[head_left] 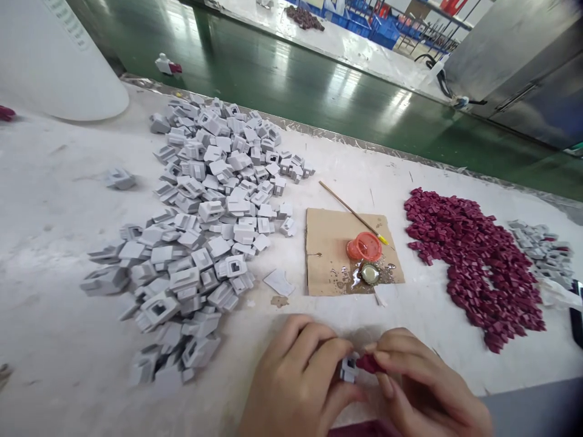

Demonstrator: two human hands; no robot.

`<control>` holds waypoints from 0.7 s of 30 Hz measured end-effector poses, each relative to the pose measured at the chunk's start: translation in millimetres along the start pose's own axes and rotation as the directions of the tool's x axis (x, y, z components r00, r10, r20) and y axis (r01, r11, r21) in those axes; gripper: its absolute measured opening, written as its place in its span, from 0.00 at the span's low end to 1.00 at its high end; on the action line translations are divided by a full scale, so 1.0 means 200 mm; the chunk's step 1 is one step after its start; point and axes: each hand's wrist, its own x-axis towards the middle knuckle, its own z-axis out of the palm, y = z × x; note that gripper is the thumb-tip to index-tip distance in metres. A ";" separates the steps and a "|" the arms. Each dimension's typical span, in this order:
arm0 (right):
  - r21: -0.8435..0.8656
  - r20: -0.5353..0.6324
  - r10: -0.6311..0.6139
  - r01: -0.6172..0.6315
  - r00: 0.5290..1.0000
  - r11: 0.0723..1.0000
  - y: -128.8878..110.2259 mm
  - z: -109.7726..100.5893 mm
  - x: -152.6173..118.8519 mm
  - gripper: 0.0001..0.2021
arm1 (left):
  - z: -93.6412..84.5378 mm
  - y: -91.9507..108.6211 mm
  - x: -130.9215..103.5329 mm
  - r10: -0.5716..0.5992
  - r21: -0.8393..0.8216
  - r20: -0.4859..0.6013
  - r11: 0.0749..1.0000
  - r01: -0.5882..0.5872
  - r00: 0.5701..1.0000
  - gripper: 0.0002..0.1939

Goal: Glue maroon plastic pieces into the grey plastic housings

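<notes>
My left hand is closed on a small grey plastic part with a dark opening in it. Between the thumb and fingers of my right hand is a maroon plastic piece. The maroon piece's tip meets the grey part's side or lies right beside it; I cannot tell whether it is inside. Both hands are low in the view, at the table's near side. Beyond them lies a cardboard sheet bearing a red cup, a bottle cap and wet spots.
A heap of grey parts spreads across the left, and a maroon heap lies right, with grey-and-red pieces beyond. A thin stick with a yellow tip crosses the cardboard. Behind runs a green conveyor belt carrying one joined piece.
</notes>
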 end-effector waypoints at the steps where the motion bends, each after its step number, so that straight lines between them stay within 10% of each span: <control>1: 0.005 -0.003 0.010 -0.010 1.000 1.000 0.00 0.01 -0.01 0.16 | 0.00 0.00 0.00 -0.005 -0.007 0.006 1.000 0.005 1.000 0.11; 15: -0.109 0.151 -0.127 0.145 0.980 0.983 0.00 -0.01 -0.01 0.16 | -0.01 0.00 0.01 -0.009 -0.010 0.011 1.000 0.009 1.000 0.11; 21: -0.108 0.109 -0.225 0.237 0.968 0.966 0.07 0.00 -0.08 0.10 | -0.03 -0.07 0.00 0.176 0.158 0.002 0.972 -0.174 0.984 0.08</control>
